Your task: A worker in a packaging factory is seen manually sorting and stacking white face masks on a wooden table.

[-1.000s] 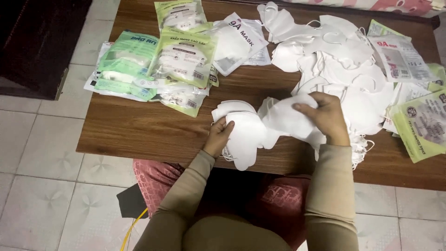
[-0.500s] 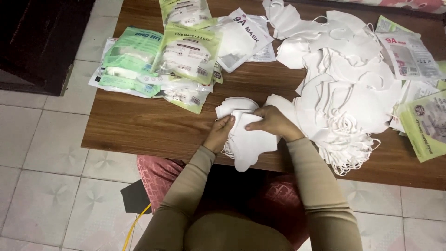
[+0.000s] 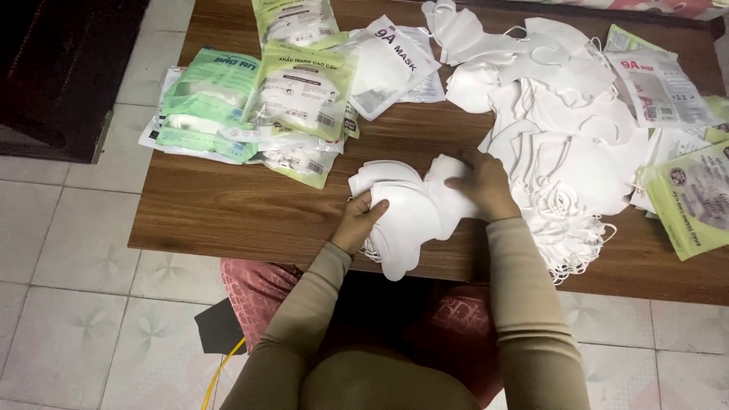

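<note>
Head view: packets (image 3: 250, 114) lie far left; the left hand (image 3: 361, 220) grips the mask stack (image 3: 406, 209) at the table (image 3: 228, 212) edge (steadying it); the right hand (image 3: 486, 186), back from the loose pile (image 3: 569, 152), now presses a mask onto it.

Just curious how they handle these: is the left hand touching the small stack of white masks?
Touching. The head view shows the left hand gripping the left edge of the mask stack, fingers curled over it.
</note>
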